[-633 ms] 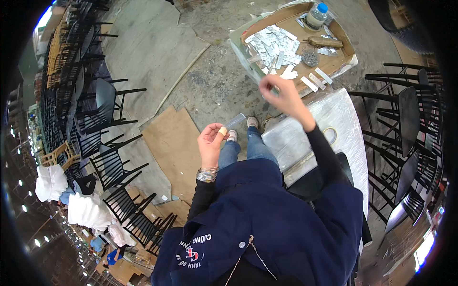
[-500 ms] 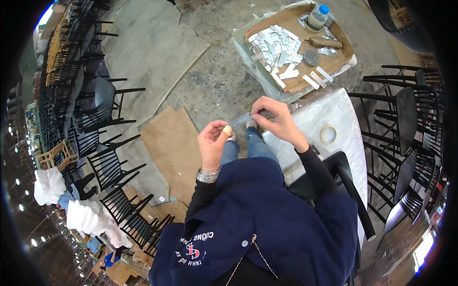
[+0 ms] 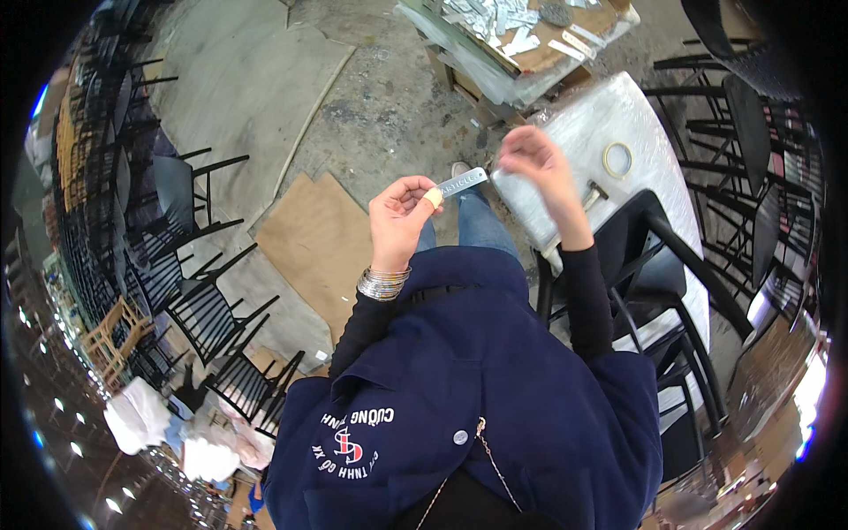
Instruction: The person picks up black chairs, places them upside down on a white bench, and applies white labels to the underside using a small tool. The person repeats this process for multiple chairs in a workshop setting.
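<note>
- The small silver strip (image 3: pixel 463 182), a flat metal-looking label plate, sits just above the middle of the frame, held level between your two hands over your knees.
- Your left hand (image 3: pixel 399 221) pinches the strip's near end between thumb and forefinger; a pale bandage or tape wraps one fingertip, and the other fingers curl loosely under.
- Your right hand (image 3: pixel 539 163) hovers at the strip's far end, fingers bunched together and bent down. You cannot tell from here whether they touch the strip or hold something tiny of their own.
- The step in hand looks like readying one strip, perhaps peeling or checking it, while the left hand steadies it.
- The next move calls for a firm left pinch and a careful right-hand grip at the free end, since the strip is thin and could twist or slip.
- To the right, a white wrapped surface (image 3: pixel 609 132) carries a roll of tape (image 3: pixel 617 160), just beside your right wrist.
- At the top of the frame, a cardboard tray (image 3: pixel 565 49) holds more silver strips (image 3: pixel 495 18), well apart from your hands.
- A black chair (image 3: pixel 654 274) stands at your right; stacked black chairs (image 3: pixel 132 230) fill the left side, with a cardboard sheet (image 3: pixel 309 238) on the concrete floor (image 3: pixel 238 79).
</note>
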